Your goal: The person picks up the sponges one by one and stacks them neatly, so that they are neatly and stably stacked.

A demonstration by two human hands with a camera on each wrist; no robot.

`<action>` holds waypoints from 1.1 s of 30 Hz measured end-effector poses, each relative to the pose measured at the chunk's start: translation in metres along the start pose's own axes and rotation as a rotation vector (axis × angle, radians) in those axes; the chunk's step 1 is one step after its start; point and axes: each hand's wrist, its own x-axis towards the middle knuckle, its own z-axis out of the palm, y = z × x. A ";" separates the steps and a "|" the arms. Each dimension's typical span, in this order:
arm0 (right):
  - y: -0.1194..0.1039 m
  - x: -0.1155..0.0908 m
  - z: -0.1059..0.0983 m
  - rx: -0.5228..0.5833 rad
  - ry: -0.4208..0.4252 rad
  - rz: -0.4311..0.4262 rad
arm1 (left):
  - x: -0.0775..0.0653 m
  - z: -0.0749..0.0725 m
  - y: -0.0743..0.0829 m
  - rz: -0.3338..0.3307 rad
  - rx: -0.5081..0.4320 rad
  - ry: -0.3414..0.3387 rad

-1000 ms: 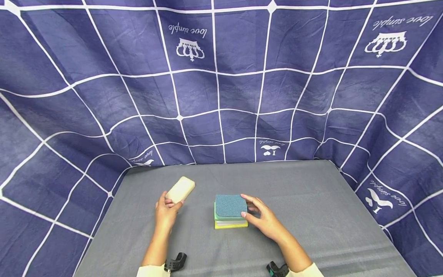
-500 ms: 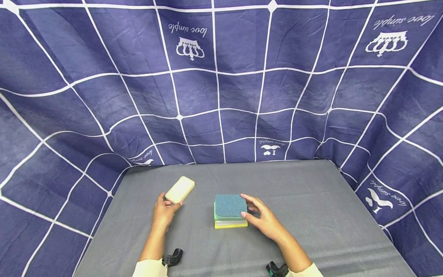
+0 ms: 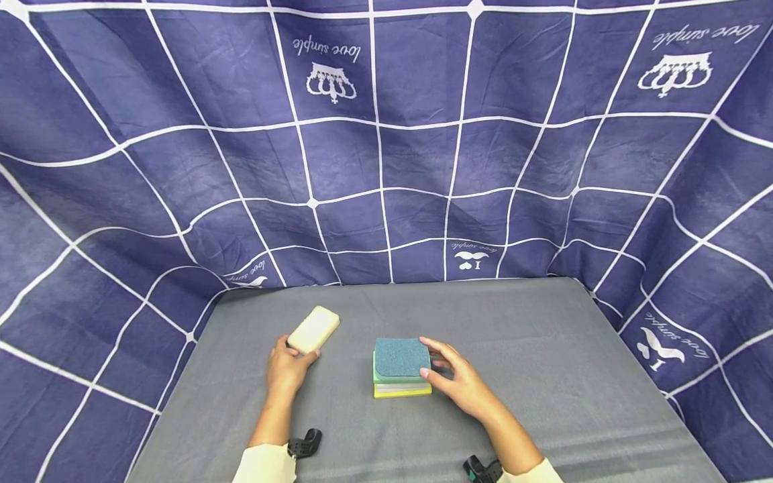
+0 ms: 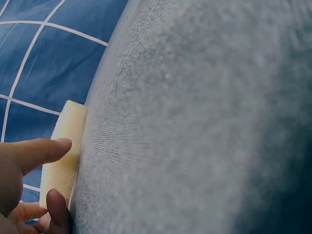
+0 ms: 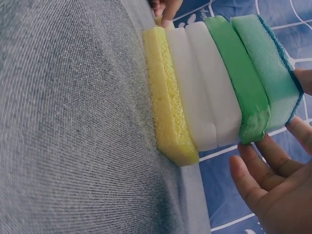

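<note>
The person's left hand (image 3: 284,371) lay on the grey tabletop (image 3: 543,349) with its fingertips against the near end of a cream sponge (image 3: 313,329). In the left wrist view the thumb (image 4: 41,148) and a finger pinched that near end (image 4: 63,151), a light grip that suited taking the sponge by its end. The sponge lay flat and slanted, its far end pointing away and to the right, well apart from the pile beside it.

That pile was a stack of sponges (image 3: 401,367) near the middle of the tabletop. From the bottom up it ran yellow (image 5: 168,117), two white (image 5: 204,87), bright green (image 5: 239,73), and a teal one with a rough blue top (image 5: 265,63). The edges lined up closely, so the pile looked squared on purpose.

The right hand (image 3: 459,382) sat just beside the stack's right side, fingers loosely spread and only gently bent. The thumb tip appeared to touch the lower right corner, and the other fingers reached toward the upper right edge. The right wrist view showed the fingers (image 5: 265,161) open next to the green and teal layers rather than wrapped round them. The hand seemed placed to steady the pile against sliding sideways, not to lift it.

A dark blue cloth with a white grid (image 3: 386,134) hung behind and around the tabletop.
</note>
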 end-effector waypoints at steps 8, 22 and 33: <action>0.001 0.001 0.000 0.003 -0.009 0.045 | -0.001 -0.002 0.001 -0.011 -0.014 -0.014; 0.002 0.001 0.000 0.002 -0.002 0.025 | -0.004 -0.006 -0.001 -0.052 -0.181 -0.049; 0.001 0.000 0.000 0.004 -0.009 0.028 | -0.008 -0.005 0.003 -0.073 -0.274 -0.033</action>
